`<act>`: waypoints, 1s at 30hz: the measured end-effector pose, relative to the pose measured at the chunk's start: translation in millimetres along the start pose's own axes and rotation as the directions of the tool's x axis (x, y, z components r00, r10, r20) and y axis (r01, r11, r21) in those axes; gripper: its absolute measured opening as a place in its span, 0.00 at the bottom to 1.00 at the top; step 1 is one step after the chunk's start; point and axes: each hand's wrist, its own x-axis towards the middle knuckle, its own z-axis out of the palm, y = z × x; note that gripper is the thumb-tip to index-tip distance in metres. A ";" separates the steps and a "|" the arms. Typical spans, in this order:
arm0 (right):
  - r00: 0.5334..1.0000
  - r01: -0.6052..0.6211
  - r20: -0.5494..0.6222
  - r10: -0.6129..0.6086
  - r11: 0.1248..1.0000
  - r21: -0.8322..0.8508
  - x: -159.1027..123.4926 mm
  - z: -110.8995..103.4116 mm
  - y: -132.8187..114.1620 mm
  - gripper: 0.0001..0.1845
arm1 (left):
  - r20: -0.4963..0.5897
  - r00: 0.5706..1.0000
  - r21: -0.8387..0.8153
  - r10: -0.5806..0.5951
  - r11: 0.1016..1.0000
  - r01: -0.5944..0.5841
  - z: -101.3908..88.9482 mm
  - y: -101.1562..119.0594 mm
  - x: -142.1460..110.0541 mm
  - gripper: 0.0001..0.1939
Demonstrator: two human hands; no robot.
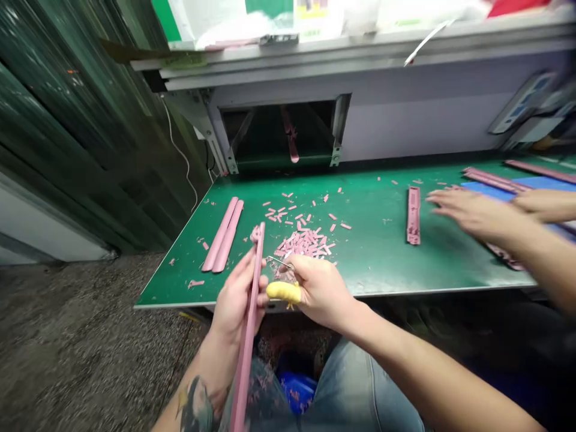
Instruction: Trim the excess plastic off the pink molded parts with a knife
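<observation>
My left hand (236,297) is wrapped round a long, narrow pink plastic strip (248,336), which slopes from my lap up over the table edge. At its upper end the strip has a curled, openwork tip. My right hand (321,291) is closed on a deburring tool (279,262), a thin metal blade with a bent tip; the handle is hidden in the fist. The blade's tip is close beside the strip, though contact is unclear. A yellow cover (283,292) wraps one digit of that hand. Beyond my hands lies a pile of small pink plastic scraps (306,243).
Two pink strips (224,237) lie side by side on the green tabletop (360,264), left of my hands. Another pink piece (413,216) lies to the right, near a co-worker's hands (477,219). A shelf (360,57) spans above; one pink part (290,135) shows in the opening below it.
</observation>
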 end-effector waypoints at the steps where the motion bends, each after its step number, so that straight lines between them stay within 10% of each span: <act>1: 0.999 -0.017 -0.032 0.016 1.000 -0.012 7.4 -3.9 2.0 0.33 | 0.000 1.000 0.004 -0.031 1.000 0.031 -1.8 -5.4 -7.4 0.14; 23: 1.000 0.000 -0.019 -0.006 0.954 -0.299 -6.0 -13.6 -13.5 0.24 | 0.073 0.985 0.064 -0.158 0.986 0.154 -22.6 -26.1 -36.1 0.26; 30: 0.986 0.096 0.125 -0.113 0.986 0.134 -12.6 -25.3 -17.7 0.20 | 0.018 0.999 0.020 -0.032 0.999 0.032 -10.0 6.6 -20.9 0.11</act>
